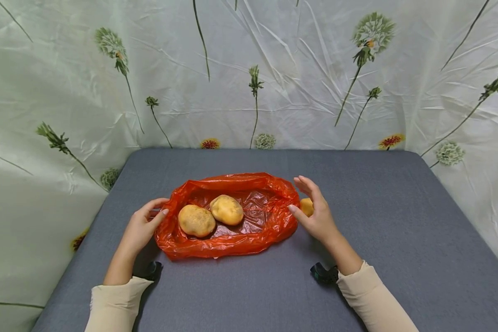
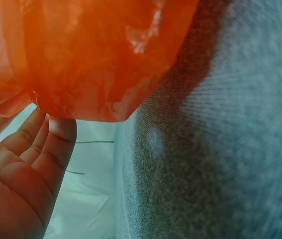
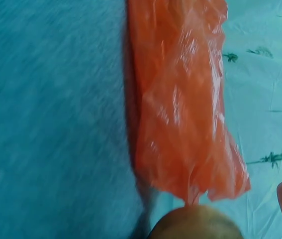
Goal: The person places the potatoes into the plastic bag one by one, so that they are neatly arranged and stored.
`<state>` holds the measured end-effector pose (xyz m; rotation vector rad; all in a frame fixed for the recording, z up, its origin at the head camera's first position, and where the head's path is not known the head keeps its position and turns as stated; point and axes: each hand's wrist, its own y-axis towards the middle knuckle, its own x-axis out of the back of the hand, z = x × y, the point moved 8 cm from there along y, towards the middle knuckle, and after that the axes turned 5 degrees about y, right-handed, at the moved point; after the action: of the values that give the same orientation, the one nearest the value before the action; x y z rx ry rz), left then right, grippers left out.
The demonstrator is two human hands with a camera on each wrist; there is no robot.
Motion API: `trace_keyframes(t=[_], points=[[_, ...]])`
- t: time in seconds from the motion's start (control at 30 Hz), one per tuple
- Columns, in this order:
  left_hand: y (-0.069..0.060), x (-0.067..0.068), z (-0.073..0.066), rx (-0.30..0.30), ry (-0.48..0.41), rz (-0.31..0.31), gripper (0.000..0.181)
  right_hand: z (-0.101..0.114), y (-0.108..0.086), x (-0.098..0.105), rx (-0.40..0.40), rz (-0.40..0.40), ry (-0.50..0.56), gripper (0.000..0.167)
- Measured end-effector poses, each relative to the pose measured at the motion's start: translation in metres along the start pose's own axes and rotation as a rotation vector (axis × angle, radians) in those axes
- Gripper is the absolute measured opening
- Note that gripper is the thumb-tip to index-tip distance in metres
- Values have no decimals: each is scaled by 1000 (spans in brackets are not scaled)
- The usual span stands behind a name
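Note:
An orange-red plastic bag [image 1: 232, 250] lies with its mouth spread wide, and two potatoes [image 1: 197, 221] [image 1: 227, 210] rest side by side in its left half. At the bag's left end, my left hand [image 1: 140, 228] touches the plastic with relaxed fingers; in the left wrist view the fingertips of this hand [image 2: 24, 169] meet the bag [image 2: 91, 64]. Just off the right end, my right hand [image 1: 318, 219] has its thumb and fingers apart. Another potato [image 1: 306, 207] sits outside the bag, partly hidden by that hand; the right wrist view shows this potato [image 3: 195, 225] near the bag [image 3: 180, 104].
The bag is on a grey cloth-covered table [image 1: 249, 295]. Behind the table and along its sides hangs a pale curtain [image 1: 290, 55] with a flower print. Dark wrist-worn devices [image 1: 324, 274] sit near both cream sleeves [image 1: 373, 295].

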<state>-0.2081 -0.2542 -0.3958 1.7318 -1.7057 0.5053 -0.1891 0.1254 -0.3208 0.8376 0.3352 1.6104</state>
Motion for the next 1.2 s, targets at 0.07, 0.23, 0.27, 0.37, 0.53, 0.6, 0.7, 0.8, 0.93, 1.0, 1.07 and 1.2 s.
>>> trace_keyframes(t=[0.07,0.23,0.27,0.37,0.53,0.6,0.7,0.8,0.93,1.0,1.07,1.2], points=[[0,0,1,4,2,3,34,-3,-3,4,-1,-8,6,65],[0,0,1,2,4,3,34,-7,-9,12,-14,-17,-29,66],[0,0,1,-2,4,1,34,-7,-10,14,-18,-18,-40,66],[0,0,1,-13,-2,-5,33,-9,-14,19,-32,-19,-59,67],[0,0,0,-17,-5,-6,33,-14,-20,27,-44,-27,-84,67],[0,0,-1,-16,-2,-3,33,-16,-22,31,-52,-29,-104,66],[0,-1,0,-8,-1,0,33,-19,-26,36,-80,-34,-132,64],[0,-1,0,-3,3,0,33,-22,-29,39,-119,-33,-156,63],[0,-1,1,-3,6,1,33,-29,-34,42,-159,-21,-175,63],[0,-1,1,-2,8,3,33,-40,-40,43,-172,-16,-175,64],[0,-2,2,2,4,6,34,-53,-46,45,-183,-10,-181,65],[0,-2,3,3,3,9,34,-79,-58,47,-230,8,-181,67]])
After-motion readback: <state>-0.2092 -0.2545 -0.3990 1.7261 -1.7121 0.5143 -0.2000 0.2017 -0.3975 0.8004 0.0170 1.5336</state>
